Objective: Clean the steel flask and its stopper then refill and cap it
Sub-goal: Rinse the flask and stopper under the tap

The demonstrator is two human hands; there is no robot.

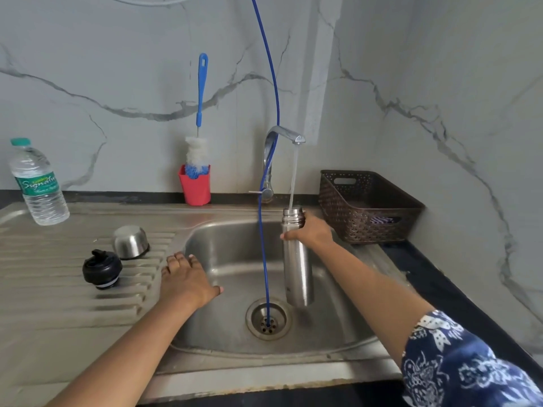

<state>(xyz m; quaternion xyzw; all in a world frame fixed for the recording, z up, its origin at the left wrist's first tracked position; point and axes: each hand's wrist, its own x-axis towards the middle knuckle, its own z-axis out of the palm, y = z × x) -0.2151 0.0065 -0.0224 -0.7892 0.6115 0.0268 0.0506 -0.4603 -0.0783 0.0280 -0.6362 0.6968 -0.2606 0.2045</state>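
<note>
Setting: marble-look wall is backing a steel sink (338, 327) across the lower frame.
Right hand (311, 232): is gripping the steel flask (296, 268) near its neck, centre right, upright under the running tap (283, 133).
Left hand (185, 277): is resting flat on the basin's left rim, fingers relaxed, holding nothing.
Stopper (102, 269): is lying at left on the drainboard (58, 304), beside the steel cap (130, 241).
Progress: flask is taking water, likely rinsing; stopper cleaning and capping are seemingly waiting.

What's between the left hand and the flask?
Head view: a blue hose hangs into the drain between the left hand and the flask; otherwise bare sink.
</note>
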